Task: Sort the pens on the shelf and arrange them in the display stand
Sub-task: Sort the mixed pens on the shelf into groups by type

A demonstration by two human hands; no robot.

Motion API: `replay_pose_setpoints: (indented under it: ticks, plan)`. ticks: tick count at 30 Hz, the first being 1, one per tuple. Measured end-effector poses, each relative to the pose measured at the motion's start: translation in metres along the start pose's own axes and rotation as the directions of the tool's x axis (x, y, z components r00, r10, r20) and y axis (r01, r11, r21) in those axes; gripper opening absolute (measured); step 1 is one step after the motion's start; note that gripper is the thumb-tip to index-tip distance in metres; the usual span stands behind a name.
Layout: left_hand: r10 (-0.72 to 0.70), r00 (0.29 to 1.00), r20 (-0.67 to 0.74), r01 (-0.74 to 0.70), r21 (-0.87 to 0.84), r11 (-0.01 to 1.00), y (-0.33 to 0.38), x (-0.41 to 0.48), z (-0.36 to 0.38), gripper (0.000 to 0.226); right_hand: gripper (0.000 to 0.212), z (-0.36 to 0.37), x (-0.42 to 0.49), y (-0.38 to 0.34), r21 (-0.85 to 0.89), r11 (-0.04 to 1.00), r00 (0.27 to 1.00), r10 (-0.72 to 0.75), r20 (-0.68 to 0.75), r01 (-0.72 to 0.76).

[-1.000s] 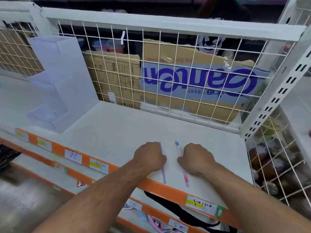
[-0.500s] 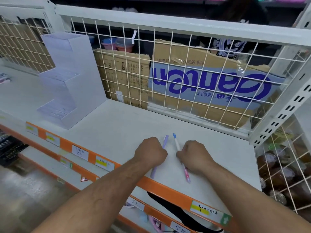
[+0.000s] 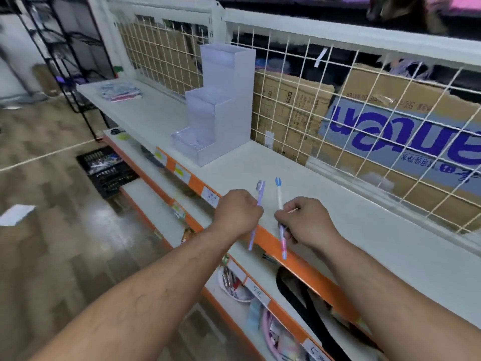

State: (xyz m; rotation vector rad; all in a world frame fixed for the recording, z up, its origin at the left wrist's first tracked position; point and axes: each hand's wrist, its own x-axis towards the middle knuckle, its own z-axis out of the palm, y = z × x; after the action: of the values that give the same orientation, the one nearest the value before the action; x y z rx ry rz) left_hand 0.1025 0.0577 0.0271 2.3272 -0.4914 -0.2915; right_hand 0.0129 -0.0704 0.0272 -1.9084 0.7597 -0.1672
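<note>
Clear-plastic display stand (image 3: 221,108) with three stepped tiers stands on the white shelf (image 3: 364,230), well beyond the left fingers and off to their left. Left hand (image 3: 238,212) is clenched round a purple pen (image 3: 260,194); the cap end projects above the fingers and the other end below them, across the orange shelf edge. Just beside it, right hand (image 3: 304,220) grasps a white pen (image 3: 279,199) with a blue top and pink lower end, protruding both ways from the fingers. The pens do not touch. Wire grid (image 3: 364,121) stands well behind the right fingers.
</note>
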Motion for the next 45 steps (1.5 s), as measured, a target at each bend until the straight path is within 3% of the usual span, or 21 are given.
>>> replay_pose_setpoints:
  ticks: [4,8,12,22,26,39,45]
  plan:
    - [-0.057,0.995,-0.076,0.049,-0.099,0.994,-0.043,0.004,-0.043,0.008,0.008,0.051,0.003,-0.034,-0.046,0.997,0.997,-0.068,0.032,0.069]
    - [-0.102,0.988,-0.119,0.086,-0.132,0.987,-0.096,0.011,-0.095,0.018,0.008,0.114,0.004,-0.072,-0.042,0.993,0.992,-0.103,0.076,0.107]
    - [-0.152,0.976,-0.154,0.126,-0.165,0.978,-0.153,0.023,-0.150,0.006,0.010,0.183,0.008,-0.109,-0.058,0.986,0.981,-0.150,0.122,0.158]
    - [-0.269,0.939,-0.213,0.220,-0.226,0.949,-0.275,0.062,-0.263,0.011,0.011,0.333,0.041,-0.184,-0.086,0.963,0.946,-0.230,0.230,0.255]
    - [-0.295,0.923,-0.249,0.239,-0.232,0.943,-0.304,0.091,-0.289,0.001,0.009,0.372,0.072,-0.211,-0.103,0.954,0.932,-0.248,0.264,0.283]
    - [-0.368,0.864,-0.345,0.290,-0.257,0.922,-0.358,0.251,-0.381,0.006,0.006,0.474,0.223,-0.325,-0.034,0.952,0.882,-0.269,0.387,0.305]
    - [-0.357,0.881,-0.311,0.276,-0.275,0.921,-0.378,0.316,-0.404,0.005,0.008,0.507,0.280,-0.357,-0.029,0.959,0.879,-0.245,0.409,0.280]
